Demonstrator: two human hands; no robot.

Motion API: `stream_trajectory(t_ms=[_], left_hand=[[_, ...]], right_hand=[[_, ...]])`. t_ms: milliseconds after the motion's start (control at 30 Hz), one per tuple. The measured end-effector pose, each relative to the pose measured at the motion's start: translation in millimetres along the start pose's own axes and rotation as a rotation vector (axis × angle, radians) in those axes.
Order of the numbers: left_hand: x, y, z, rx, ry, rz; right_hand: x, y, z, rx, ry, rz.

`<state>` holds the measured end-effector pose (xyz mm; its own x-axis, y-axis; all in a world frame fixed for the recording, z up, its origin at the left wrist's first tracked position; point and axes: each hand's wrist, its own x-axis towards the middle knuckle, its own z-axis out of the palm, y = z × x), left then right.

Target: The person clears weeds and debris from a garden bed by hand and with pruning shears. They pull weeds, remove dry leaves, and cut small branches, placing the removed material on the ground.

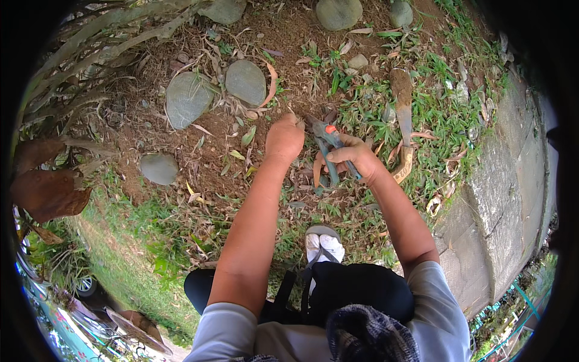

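My right hand (350, 156) holds a pair of pruning shears (329, 140) with teal handles and an orange-red dot at the pivot. The handles look spread, and the blades point up and left towards my left hand (286, 138). That hand is closed low over the soil, its fingertips just left of the blade tips; whatever small thing it may pinch is too small to tell. Right of the shears, a machete (402, 106) with a soil-caked blade and a wooden handle lies on the grass.
Flat grey stones (189, 99) lie on the bare soil ahead and to the left. Woody branches (113, 43) spread at the upper left, above a large dry brown leaf (49, 192). A concrete path (502, 194) runs along the right. My sandalled foot (324, 244) is below the hands.
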<state>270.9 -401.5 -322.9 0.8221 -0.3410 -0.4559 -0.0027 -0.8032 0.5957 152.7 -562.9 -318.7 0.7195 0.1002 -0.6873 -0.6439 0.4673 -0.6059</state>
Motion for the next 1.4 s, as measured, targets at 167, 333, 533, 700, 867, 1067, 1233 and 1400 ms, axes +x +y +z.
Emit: stream_trajectory(t_ms=[167,333,533,700,867,1067,1233,1400], left_hand=[[-7,-10,0,-0.081,0.1,0.011],[-18,-39,-11,-0.23,0.155,-0.017],[-5,-46,-21,-0.414,0.246,0.048],[6,-4,-21,-0.864,0.116,0.044],[-4,34,-33,-1.183,-0.089,-0.14],[-87,-76,-74,-0.342,0.181,0.111],[-191,-204,-127,0.029,0.449,-0.103],[-233,-241,-120,0.53,0.368,-0.429]], right_hand=[[-4,-10,21,-0.033,0.008,-0.041],[-40,13,16,-0.085,-0.012,0.007],[-61,48,17,-0.23,-0.106,0.036],[-73,72,37,-0.225,-0.212,0.13],[-71,74,60,-0.632,-0.277,0.092],[-75,70,114,-1.241,-0.276,0.082],[-68,74,153,-1.485,-0.385,-0.066],[-5,5,176,-1.545,-0.272,-0.524]])
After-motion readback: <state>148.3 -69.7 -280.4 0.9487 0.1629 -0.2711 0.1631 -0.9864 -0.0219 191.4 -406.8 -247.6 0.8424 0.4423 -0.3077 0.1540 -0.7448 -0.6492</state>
